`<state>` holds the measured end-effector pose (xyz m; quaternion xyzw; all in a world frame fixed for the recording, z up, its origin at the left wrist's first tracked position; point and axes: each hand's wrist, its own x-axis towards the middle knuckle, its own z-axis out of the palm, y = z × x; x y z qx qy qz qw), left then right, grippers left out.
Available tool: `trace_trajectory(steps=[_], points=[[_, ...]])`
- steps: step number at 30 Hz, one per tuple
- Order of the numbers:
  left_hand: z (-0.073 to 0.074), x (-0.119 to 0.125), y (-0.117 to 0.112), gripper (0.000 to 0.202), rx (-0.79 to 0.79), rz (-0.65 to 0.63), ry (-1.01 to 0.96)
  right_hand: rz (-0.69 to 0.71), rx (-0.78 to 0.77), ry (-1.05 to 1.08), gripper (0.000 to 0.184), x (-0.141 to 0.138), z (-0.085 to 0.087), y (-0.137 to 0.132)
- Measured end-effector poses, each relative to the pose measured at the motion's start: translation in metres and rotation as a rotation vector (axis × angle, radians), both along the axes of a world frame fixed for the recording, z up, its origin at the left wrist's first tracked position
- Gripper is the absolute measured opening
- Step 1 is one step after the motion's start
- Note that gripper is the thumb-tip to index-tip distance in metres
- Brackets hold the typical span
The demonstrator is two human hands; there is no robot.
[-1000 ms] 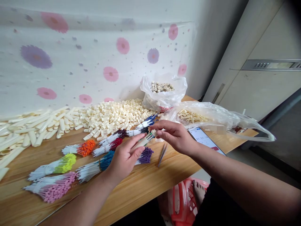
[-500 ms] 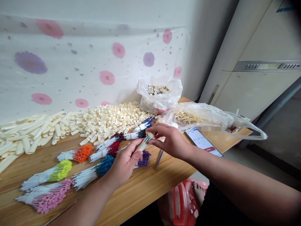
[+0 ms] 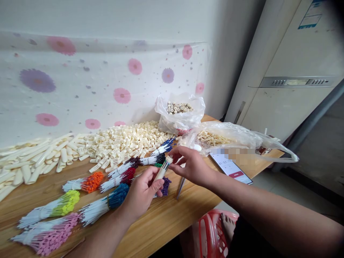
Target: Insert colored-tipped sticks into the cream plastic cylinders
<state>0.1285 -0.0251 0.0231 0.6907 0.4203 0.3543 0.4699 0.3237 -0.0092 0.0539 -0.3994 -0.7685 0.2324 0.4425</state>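
Note:
My left hand point(image 3: 143, 190) is closed round the cream barrel of a multicolour pen point(image 3: 162, 171), which slants up to the right. Dark and coloured slider pieces show in the slots near its upper end. My right hand point(image 3: 191, 165) has thumb and fingers pinched at that upper end. Below and behind the hands lie banded bundles of pen refills: purple point(image 3: 166, 186), teal point(image 3: 118, 195), dark red point(image 3: 128, 175), black point(image 3: 158, 159) and blue point(image 3: 167, 146). A green refill bundle point(image 3: 158, 165) is mostly hidden behind my left hand.
Orange point(image 3: 92, 181), yellow point(image 3: 68, 201) and pink point(image 3: 57, 234) refill bundles lie left. Behind are heaps of slotted cream pieces point(image 3: 129, 139) and long barrels point(image 3: 37, 157). Plastic bags point(image 3: 180, 123) of parts, tweezers point(image 3: 180, 188) and a phone point(image 3: 231, 168) are on the right.
The view has tilted up slightly, so the table sits lower in it. Both hands stay on the pen; the slots at its upper end now show more clearly.

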Motion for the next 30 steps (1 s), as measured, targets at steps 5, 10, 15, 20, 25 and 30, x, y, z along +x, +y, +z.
trace_trajectory(steps=[5,10,15,20,25,30], points=[[0.000,-0.002,0.000,0.028,-0.036,-0.026,-0.011,0.016,0.006,-0.104,0.036,-0.004,-0.002,0.003],[0.000,-0.005,0.004,0.029,-0.081,-0.042,-0.050,0.067,0.018,-0.041,0.034,-0.002,0.006,0.008],[-0.001,-0.004,0.003,0.031,-0.100,-0.069,-0.066,0.071,-0.071,0.029,0.030,-0.006,-0.001,0.011],[0.001,-0.002,0.001,0.028,-0.138,-0.084,-0.120,0.073,-0.069,0.017,0.049,-0.009,-0.005,0.009],[0.001,-0.003,0.001,0.028,-0.191,-0.086,-0.166,0.155,0.032,-0.051,0.056,0.000,0.002,0.006],[-0.007,-0.006,0.005,0.028,-0.139,-0.118,-0.152,0.150,0.207,-0.198,0.048,0.006,0.010,0.002]])
